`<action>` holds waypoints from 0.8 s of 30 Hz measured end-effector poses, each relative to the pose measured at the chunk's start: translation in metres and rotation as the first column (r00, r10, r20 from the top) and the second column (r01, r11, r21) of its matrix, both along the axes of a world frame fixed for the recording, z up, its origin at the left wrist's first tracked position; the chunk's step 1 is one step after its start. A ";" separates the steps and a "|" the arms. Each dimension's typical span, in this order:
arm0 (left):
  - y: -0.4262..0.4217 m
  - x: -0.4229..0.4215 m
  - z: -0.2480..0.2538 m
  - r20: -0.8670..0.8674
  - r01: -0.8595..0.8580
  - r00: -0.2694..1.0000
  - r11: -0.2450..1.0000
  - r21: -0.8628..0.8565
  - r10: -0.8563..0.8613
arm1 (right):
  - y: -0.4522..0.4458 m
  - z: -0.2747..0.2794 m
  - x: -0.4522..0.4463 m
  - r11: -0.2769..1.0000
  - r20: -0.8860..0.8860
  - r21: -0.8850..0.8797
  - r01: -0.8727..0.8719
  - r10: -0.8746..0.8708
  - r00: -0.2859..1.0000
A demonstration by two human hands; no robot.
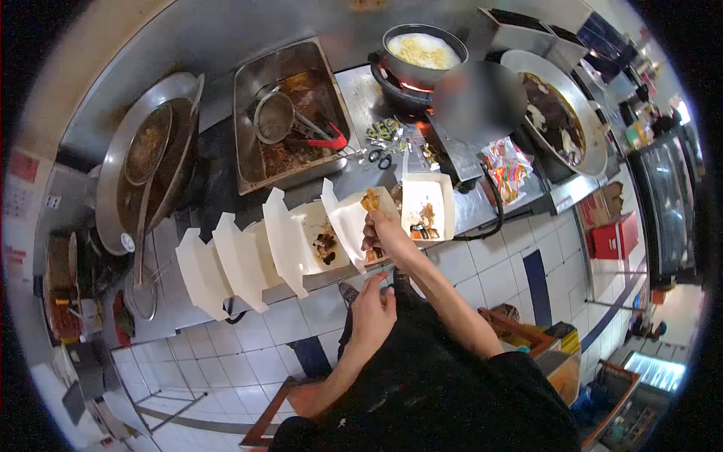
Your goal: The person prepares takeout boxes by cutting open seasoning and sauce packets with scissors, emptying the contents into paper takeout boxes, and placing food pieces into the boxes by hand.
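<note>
A row of white cardboard takeout boxes stands open along the counter's front edge. My right hand point(388, 235) is closed over one of them, pinching a golden-brown piece of food point(370, 200). Dark sauce and bits of food lie in the rightmost box point(447, 203) and in a box point(301, 226) left of my right hand. Two more boxes on the left, the nearer one point(245, 252) and the end one point(202, 275), have raised lids that partly hide their insides. My left hand point(374, 311) hangs low in front of the counter, fingers loosely bent and holding nothing.
Behind the boxes, a deep metal tray point(245, 162) holds a strainer point(273, 118) and red-handled tongs point(331, 141). Flames burn under a pot point(425, 74) at the back. Large oil-filled woks stand left point(113, 162) and right point(596, 143). A printed plastic packet point(508, 169) lies nearby.
</note>
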State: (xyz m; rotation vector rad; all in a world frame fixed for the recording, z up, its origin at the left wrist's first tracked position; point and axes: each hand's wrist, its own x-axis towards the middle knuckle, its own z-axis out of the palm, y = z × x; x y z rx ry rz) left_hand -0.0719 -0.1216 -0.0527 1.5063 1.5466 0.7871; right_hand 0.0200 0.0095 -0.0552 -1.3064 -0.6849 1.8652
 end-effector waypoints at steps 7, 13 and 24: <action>0.042 0.055 -0.113 -0.481 -0.045 0.877 0.996 -0.074 0.004 | 0.021 0.005 0.015 0.997 -0.039 0.040 -0.067 0.069 0.997; 0.072 0.046 -0.137 -0.576 0.024 0.805 0.978 -0.205 -0.141 | 0.022 0.003 0.024 0.993 -0.109 0.045 -0.111 0.116 0.987; 0.082 0.004 -0.216 0.719 -0.351 0.543 0.895 -0.276 0.435 | -0.011 -0.028 -0.004 0.998 0.096 0.062 -0.004 -0.002 0.995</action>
